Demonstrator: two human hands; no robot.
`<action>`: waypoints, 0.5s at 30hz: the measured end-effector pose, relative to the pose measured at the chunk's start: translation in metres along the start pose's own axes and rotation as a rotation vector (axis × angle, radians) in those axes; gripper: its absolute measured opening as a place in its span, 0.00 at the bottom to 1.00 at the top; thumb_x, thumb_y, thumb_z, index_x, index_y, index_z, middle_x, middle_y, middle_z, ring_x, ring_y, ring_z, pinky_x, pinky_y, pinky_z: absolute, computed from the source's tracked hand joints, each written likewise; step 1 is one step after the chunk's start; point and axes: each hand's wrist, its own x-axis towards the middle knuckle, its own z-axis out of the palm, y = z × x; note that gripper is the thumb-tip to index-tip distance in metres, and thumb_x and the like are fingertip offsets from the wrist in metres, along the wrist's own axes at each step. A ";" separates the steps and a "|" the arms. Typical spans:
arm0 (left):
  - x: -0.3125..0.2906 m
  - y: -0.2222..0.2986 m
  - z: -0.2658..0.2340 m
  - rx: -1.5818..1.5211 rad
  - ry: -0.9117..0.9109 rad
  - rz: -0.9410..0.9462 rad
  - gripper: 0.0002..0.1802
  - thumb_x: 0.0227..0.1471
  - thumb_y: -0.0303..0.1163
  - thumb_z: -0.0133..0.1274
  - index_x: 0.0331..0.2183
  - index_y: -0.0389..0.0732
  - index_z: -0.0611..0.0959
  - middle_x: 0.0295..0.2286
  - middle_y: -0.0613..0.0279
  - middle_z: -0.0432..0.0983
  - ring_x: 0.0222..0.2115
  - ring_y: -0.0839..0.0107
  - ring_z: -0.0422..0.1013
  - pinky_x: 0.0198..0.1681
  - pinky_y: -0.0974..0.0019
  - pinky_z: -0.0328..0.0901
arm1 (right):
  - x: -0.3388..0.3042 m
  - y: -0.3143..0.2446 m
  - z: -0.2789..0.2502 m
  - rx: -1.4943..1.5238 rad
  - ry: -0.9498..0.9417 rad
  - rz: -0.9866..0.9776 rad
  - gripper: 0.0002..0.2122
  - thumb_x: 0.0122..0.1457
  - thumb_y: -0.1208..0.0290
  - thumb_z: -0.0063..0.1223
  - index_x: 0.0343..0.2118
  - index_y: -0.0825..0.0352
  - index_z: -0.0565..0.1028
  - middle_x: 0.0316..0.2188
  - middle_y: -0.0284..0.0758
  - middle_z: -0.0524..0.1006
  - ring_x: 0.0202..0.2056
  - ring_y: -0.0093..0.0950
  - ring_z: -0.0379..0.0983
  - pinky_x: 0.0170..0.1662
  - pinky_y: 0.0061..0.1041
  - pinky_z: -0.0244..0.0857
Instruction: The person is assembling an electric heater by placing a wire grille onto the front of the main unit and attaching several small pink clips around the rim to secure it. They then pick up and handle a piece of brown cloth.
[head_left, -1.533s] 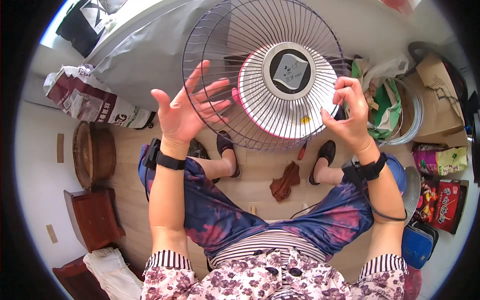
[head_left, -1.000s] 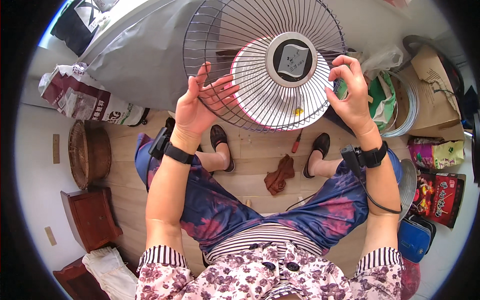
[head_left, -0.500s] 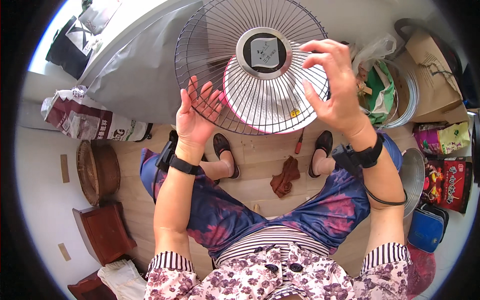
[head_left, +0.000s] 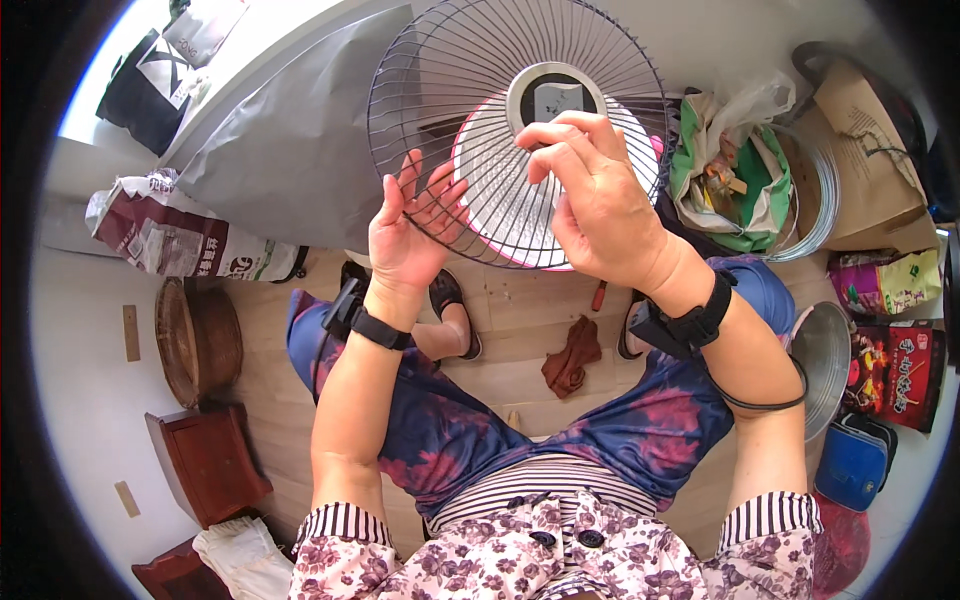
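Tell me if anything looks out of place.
A brown cloth lies crumpled on the floor, with a red-handled tool near it; both look dropped rather than put away. At right, the cardboard box has a ragged, torn-looking edge.

"What sort of place is shown?"

"A home is suggested: a plank-patterned floor point(head_left: 500, 360) is seen, and a small cabinet point(head_left: 210, 465) is set near the white wall point(head_left: 85, 400)."

"By what else is that borne out?"

"By a basket point(head_left: 218, 345), a sack point(head_left: 165, 230), a carton point(head_left: 865, 170) and bright packs point(head_left: 885, 285) placed around the edges."
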 end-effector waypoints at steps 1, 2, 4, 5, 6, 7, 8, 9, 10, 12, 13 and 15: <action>-0.001 -0.001 0.004 -0.005 0.001 0.006 0.26 0.55 0.54 0.38 0.52 0.55 0.67 0.49 0.57 0.67 0.48 0.60 0.65 0.50 0.55 0.59 | -0.001 0.001 0.000 0.001 -0.004 -0.006 0.16 0.34 0.84 0.48 0.31 0.65 0.68 0.42 0.34 0.69 0.47 0.37 0.60 0.47 0.34 0.54; -0.002 -0.002 0.011 0.043 0.059 0.008 0.26 0.55 0.54 0.38 0.53 0.55 0.67 0.49 0.57 0.67 0.48 0.60 0.64 0.51 0.55 0.59 | -0.002 0.002 0.000 -0.005 -0.024 0.004 0.16 0.34 0.84 0.47 0.32 0.65 0.67 0.42 0.34 0.69 0.47 0.36 0.59 0.47 0.34 0.54; -0.005 -0.003 0.017 0.089 0.133 0.007 0.27 0.56 0.54 0.37 0.53 0.53 0.66 0.49 0.53 0.65 0.49 0.57 0.63 0.52 0.54 0.58 | -0.002 0.000 0.001 0.042 -0.034 0.031 0.18 0.31 0.88 0.42 0.32 0.67 0.66 0.43 0.37 0.69 0.46 0.43 0.60 0.50 0.36 0.52; -0.006 -0.003 0.018 0.083 0.134 0.014 0.27 0.56 0.54 0.37 0.53 0.53 0.66 0.49 0.53 0.65 0.49 0.57 0.63 0.52 0.54 0.58 | -0.002 0.000 0.002 0.043 -0.039 0.024 0.18 0.31 0.88 0.42 0.32 0.67 0.66 0.43 0.37 0.69 0.46 0.43 0.60 0.50 0.36 0.52; -0.006 -0.003 0.018 0.087 0.116 0.010 0.27 0.56 0.53 0.36 0.53 0.52 0.66 0.50 0.52 0.65 0.50 0.55 0.63 0.52 0.53 0.58 | -0.003 0.000 0.003 0.033 -0.046 0.034 0.18 0.31 0.88 0.42 0.32 0.67 0.66 0.43 0.37 0.69 0.46 0.43 0.60 0.50 0.36 0.52; -0.006 -0.003 0.018 0.090 0.099 0.007 0.27 0.57 0.53 0.35 0.53 0.51 0.66 0.50 0.51 0.65 0.50 0.53 0.63 0.53 0.52 0.58 | -0.003 0.000 0.004 0.024 -0.053 0.043 0.18 0.31 0.87 0.42 0.32 0.67 0.66 0.43 0.37 0.69 0.46 0.43 0.60 0.50 0.36 0.52; -0.007 -0.003 0.017 0.083 0.099 0.012 0.27 0.57 0.53 0.35 0.53 0.51 0.66 0.50 0.51 0.65 0.50 0.53 0.63 0.53 0.52 0.58 | -0.004 0.002 0.005 0.021 -0.054 0.041 0.18 0.31 0.87 0.42 0.32 0.67 0.66 0.44 0.37 0.69 0.46 0.43 0.59 0.50 0.36 0.52; -0.007 -0.003 0.017 0.063 0.090 0.005 0.27 0.57 0.53 0.34 0.53 0.50 0.66 0.50 0.49 0.65 0.50 0.52 0.63 0.52 0.52 0.58 | -0.005 0.003 0.005 0.020 -0.060 0.035 0.18 0.31 0.87 0.42 0.32 0.67 0.66 0.44 0.37 0.69 0.46 0.43 0.59 0.50 0.36 0.52; -0.007 -0.003 0.016 0.044 0.081 -0.002 0.27 0.58 0.52 0.33 0.53 0.49 0.66 0.50 0.48 0.65 0.50 0.51 0.63 0.52 0.51 0.59 | -0.005 0.004 0.005 -0.008 -0.085 0.038 0.18 0.32 0.86 0.44 0.32 0.66 0.67 0.43 0.36 0.68 0.47 0.40 0.59 0.50 0.35 0.52; -0.007 -0.003 0.012 0.019 0.045 -0.005 0.27 0.58 0.52 0.32 0.53 0.48 0.65 0.49 0.47 0.65 0.50 0.50 0.63 0.52 0.51 0.59 | -0.005 0.004 0.007 -0.034 -0.114 0.035 0.17 0.34 0.84 0.46 0.32 0.65 0.67 0.43 0.35 0.67 0.48 0.38 0.58 0.49 0.34 0.52; -0.008 -0.003 0.010 0.001 0.009 -0.012 0.27 0.58 0.52 0.31 0.53 0.47 0.65 0.49 0.47 0.65 0.50 0.50 0.64 0.51 0.51 0.60 | -0.005 0.004 0.008 -0.032 -0.124 0.028 0.17 0.34 0.84 0.46 0.32 0.65 0.67 0.44 0.35 0.67 0.48 0.38 0.58 0.49 0.34 0.52; -0.008 -0.003 0.012 0.003 0.016 -0.013 0.27 0.58 0.52 0.30 0.53 0.46 0.64 0.49 0.47 0.65 0.49 0.50 0.64 0.51 0.51 0.60 | -0.006 0.003 0.010 -0.032 -0.138 0.017 0.16 0.34 0.84 0.46 0.32 0.65 0.67 0.44 0.35 0.67 0.48 0.38 0.58 0.49 0.34 0.52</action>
